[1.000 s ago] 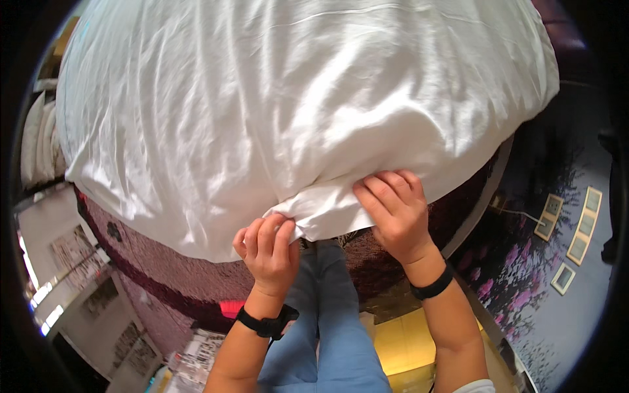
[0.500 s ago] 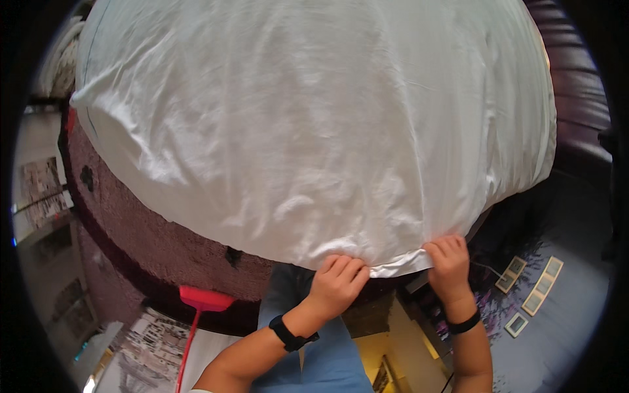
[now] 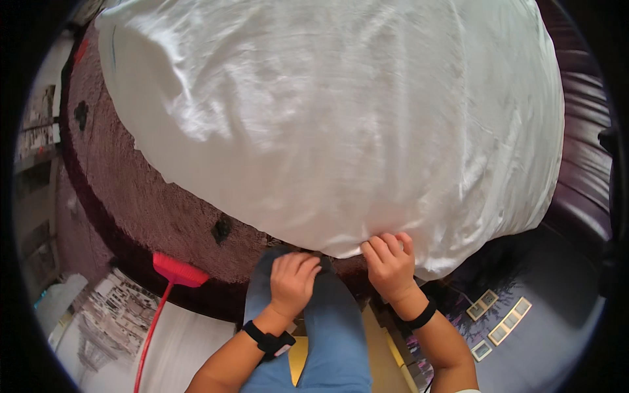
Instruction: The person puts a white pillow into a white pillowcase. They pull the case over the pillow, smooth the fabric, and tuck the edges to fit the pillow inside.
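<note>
Left hand (image 3: 293, 276) now off sheet (image 3: 341, 124)

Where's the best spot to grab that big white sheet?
Probably the near hem of the white sheet, where it hangs over the bed edge closest to the person. Come from below and in front, pinching the edge as the right hand does. The middle lies flat and smooth, giving nothing to pinch. The left hand is curled beside the hem.

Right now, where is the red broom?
In the head view, the red broom lies lower left, against the purple blanket's edge, left of the left hand.
</note>
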Available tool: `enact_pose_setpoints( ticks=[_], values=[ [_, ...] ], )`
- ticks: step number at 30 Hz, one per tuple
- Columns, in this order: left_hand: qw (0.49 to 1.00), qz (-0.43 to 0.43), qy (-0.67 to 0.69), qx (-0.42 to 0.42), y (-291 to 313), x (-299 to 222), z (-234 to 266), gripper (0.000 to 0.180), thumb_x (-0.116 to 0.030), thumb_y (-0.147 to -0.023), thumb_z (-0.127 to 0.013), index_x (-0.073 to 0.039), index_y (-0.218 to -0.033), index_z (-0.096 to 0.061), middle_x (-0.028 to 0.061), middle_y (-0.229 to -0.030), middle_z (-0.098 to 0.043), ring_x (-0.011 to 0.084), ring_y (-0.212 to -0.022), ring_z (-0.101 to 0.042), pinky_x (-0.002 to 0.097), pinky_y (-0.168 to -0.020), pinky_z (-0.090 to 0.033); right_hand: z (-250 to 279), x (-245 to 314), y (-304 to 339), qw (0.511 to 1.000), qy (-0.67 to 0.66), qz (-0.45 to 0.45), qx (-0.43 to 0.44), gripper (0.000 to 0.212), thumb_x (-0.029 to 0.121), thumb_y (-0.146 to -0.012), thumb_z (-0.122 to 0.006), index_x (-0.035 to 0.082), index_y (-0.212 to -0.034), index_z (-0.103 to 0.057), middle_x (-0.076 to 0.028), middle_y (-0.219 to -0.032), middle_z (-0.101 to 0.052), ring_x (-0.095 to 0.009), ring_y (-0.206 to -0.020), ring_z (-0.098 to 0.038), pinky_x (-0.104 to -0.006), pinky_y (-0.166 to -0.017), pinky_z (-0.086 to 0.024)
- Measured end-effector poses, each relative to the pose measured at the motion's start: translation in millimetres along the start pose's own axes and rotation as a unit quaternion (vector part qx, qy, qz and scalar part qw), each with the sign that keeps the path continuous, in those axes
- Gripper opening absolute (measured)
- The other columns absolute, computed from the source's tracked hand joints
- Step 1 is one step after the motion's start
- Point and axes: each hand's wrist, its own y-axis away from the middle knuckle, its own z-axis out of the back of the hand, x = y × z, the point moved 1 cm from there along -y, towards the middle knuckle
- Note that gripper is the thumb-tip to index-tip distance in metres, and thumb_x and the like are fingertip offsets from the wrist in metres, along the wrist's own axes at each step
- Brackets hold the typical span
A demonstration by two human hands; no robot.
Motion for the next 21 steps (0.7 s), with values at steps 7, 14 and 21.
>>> enact_pose_setpoints(
  ticks=[7, 14, 21],
  values=[
    [0.976, -0.026, -0.062, -0.208, -37, 20, 2, 0.049, -0.008, -0.077, -0.074, -0.012, -0.122, -0.055, 0.0141, -0.123, -0.052, 0.0373, -0.113, -0.051, 0.0511, -0.095, -0.041, 58, -25, -60, 0.941, -0.285, -0.179, 0.022, 0.003, 0.001, -0.089, -0.064, -0.002, -0.089, -0.064, -0.012, -0.071, -0.058, -0.024, -0.061, -0.054, -0.0319, -0.056, -0.042],
    [0.940, 0.016, -0.029, -0.340, -83, 18, 16, 0.044, 0.012, -0.067, -0.062, -0.010, -0.104, -0.067, 0.0120, -0.119, -0.057, 0.0323, -0.110, -0.056, 0.0407, -0.091, -0.045, 41, -67, -109, 0.956, -0.266, -0.126, 0.009, 0.007, 0.004, -0.092, -0.062, -0.003, -0.091, -0.063, -0.012, -0.074, -0.060, -0.022, -0.061, -0.053, -0.0310, -0.057, -0.043],
    [0.935, 0.008, -0.007, -0.355, -53, 14, 17, 0.036, 0.012, -0.063, -0.055, -0.005, -0.092, -0.066, 0.0084, -0.090, -0.062, 0.0327, -0.087, -0.060, 0.0406, -0.081, -0.048, 29, -55, -90, 0.978, -0.180, 0.031, -0.098, 0.012, 0.008, -0.086, -0.070, 0.002, -0.096, -0.066, -0.008, -0.094, -0.063, -0.020, -0.083, -0.059, -0.0330, -0.070, -0.044]
  ],
)
